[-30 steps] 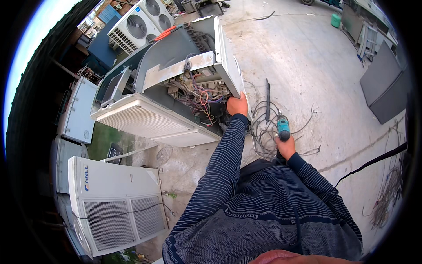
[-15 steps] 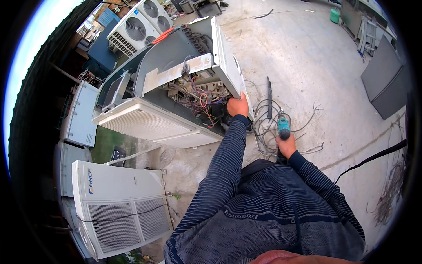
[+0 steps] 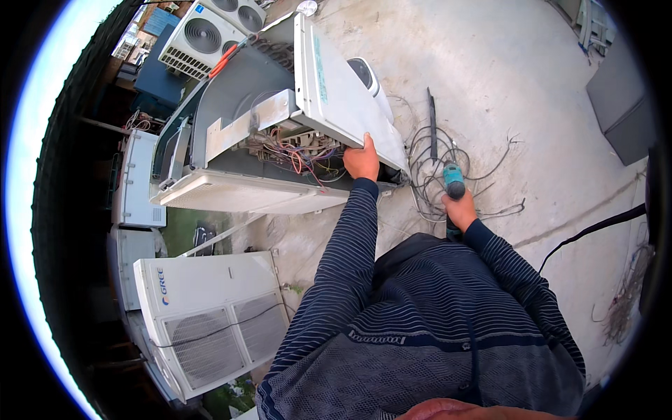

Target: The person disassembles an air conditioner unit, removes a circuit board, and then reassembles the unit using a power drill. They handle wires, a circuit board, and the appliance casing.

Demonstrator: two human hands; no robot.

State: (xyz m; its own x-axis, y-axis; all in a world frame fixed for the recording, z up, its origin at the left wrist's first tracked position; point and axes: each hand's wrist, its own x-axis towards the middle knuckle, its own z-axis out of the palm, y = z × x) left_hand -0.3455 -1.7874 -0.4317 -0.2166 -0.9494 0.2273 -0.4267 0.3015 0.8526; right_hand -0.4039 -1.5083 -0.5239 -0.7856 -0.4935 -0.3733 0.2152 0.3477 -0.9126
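Note:
An opened white air-conditioner outdoor unit [image 3: 245,140] lies on the concrete, its inner wiring [image 3: 301,154] exposed. My left hand [image 3: 362,159] grips the lower edge of its white side panel [image 3: 336,91], which stands tilted up. My right hand [image 3: 460,208] holds a teal cordless drill [image 3: 453,180] pointing away from me, just over a tangle of loose grey cables [image 3: 441,161] on the ground to the right of the unit.
Another white outdoor unit [image 3: 210,308] with fan grilles stands at lower left, more units [image 3: 206,31] at the back left. A dark bar [image 3: 432,115] lies among the cables. A grey cabinet [image 3: 623,105] sits at right, a black cable [image 3: 595,227] crosses the floor.
My left hand has pulled the side panel up and outward, away from the unit. The view has shifted closer. My right hand keeps the drill in about the same place.

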